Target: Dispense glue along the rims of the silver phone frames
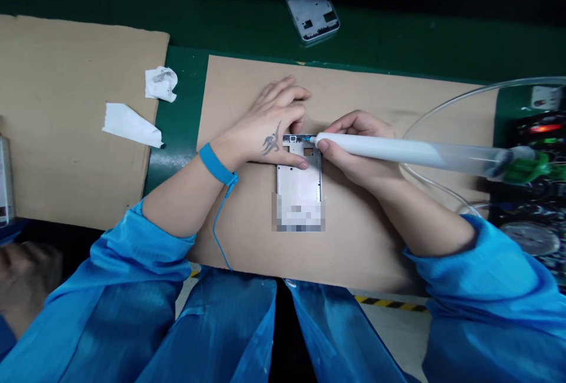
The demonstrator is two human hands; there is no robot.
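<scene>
A silver phone mid-frame (299, 185) lies flat on the cardboard sheet, its lower end blurred by a mosaic. My left hand (276, 118) grips its upper left part, the thumb across the face and the index finger bent at the top edge. Pinched in my right hand (360, 147) is a dispensing syringe (389, 150) filled with white material. It lies nearly level, with its bluish tip at the frame's top right edge. The exact contact point is too small to make out. A clear air hose (435, 106) and a green fitting (524, 169) are at the syringe's rear.
Beyond the cardboard sheet (247, 224), another phone frame (316, 15) rests on the green bench. Crumpled white paper (161, 83) and a paper strip (131, 125) lie leftward. Dark equipment (530, 230) stands at right. A blue wrist-strap cord (215, 233) hangs from my left wrist. Another person's hand (29, 277) shows lower left.
</scene>
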